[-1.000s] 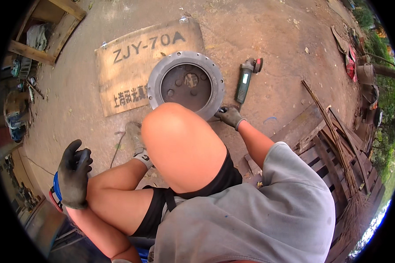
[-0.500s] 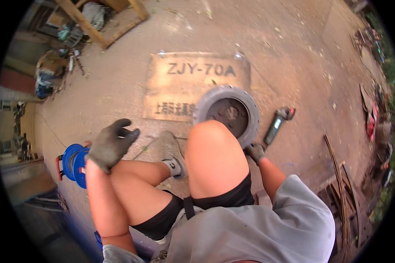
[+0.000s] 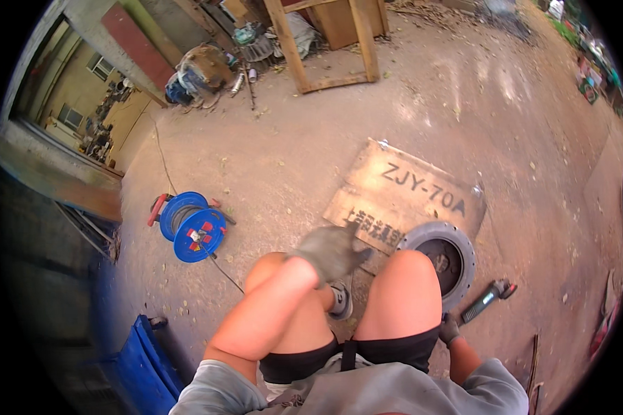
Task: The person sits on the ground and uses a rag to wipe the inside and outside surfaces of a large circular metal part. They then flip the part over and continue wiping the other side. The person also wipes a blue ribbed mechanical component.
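My left hand (image 3: 329,254), in a grey-green work glove, hangs over my left shin with thumb and fingers apart and nothing in them. My right hand (image 3: 450,330), gloved too, is low beside my right knee, close to the near rim of a round grey wheel-like part (image 3: 467,266). That part has small holes round its rim and a dark recessed middle; my knee covers some of it. The fingers of my right hand are mostly hidden. Just right of it lies a dark green angle grinder (image 3: 486,301) with a red-marked head.
Under the wheel-like part lies a flat tan board (image 3: 412,187) with black lettering. A blue cable reel (image 3: 199,235) stands left, its cord running toward my legs. Farther off are a wooden frame (image 3: 339,84), a heap of scrap (image 3: 199,72) and, near left, a blue metal piece (image 3: 142,370).
The view has swung left, bringing the whole cable reel into sight. My left hand has moved right, inward over my legs. My right hand stays beside the wheel-like part and the grinder.
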`<state>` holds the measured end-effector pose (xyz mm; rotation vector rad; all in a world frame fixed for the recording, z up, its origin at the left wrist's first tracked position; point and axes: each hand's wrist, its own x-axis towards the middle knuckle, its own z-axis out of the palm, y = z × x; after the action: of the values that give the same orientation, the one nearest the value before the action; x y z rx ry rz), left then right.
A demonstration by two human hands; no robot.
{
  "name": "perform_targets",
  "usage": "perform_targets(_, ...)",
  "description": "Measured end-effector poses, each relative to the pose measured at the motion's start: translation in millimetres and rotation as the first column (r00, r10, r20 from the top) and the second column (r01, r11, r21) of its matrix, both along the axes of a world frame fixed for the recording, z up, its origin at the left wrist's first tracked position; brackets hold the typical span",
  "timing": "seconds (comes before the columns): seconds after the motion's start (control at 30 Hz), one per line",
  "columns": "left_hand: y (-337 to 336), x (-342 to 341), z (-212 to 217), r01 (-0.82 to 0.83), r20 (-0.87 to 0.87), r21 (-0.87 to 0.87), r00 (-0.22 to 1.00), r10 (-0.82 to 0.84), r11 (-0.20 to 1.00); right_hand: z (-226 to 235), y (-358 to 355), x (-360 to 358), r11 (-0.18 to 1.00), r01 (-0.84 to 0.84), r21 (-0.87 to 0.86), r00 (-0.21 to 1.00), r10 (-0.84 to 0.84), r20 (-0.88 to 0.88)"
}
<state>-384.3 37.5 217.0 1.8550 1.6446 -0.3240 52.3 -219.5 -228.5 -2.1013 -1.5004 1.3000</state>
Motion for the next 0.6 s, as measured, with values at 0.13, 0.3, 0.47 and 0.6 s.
perform_targets(0.13, 18.7, 47.7, 15.2, 0.18, 0.192, 0.042, 0.964, -0.185, 0.983, -16.3, -11.6, 48.7, 0.97, 0.232, 0.073, 0.973, -0.233, -0.004)
perform_targets(0.3, 42.1, 68.7, -20.7, 0.25, 0.286, 0.148, 0.915, -0.283, 0.957, 76.9, 8.6, 21.6, 0.825, 0.56, -0.078, 0.826, -0.55, 0.122)
perform_targets(0.47, 113.8, 85.8, -16.1, 0.152, 0.501, 0.056, 0.85, -0.159, 0.987, 201.7, 9.6, 28.4, 0.797, 0.593, -0.112, 0.804, -0.58, 0.131)
perform_targets(0.6, 138.9, 48.8, -41.0, -0.506, 0.693, 0.07, 0.645, 0.323, 0.86, 371.3, 80.0, -43.1, 0.888, 0.357, -0.289, 0.932, -0.36, 0.044)
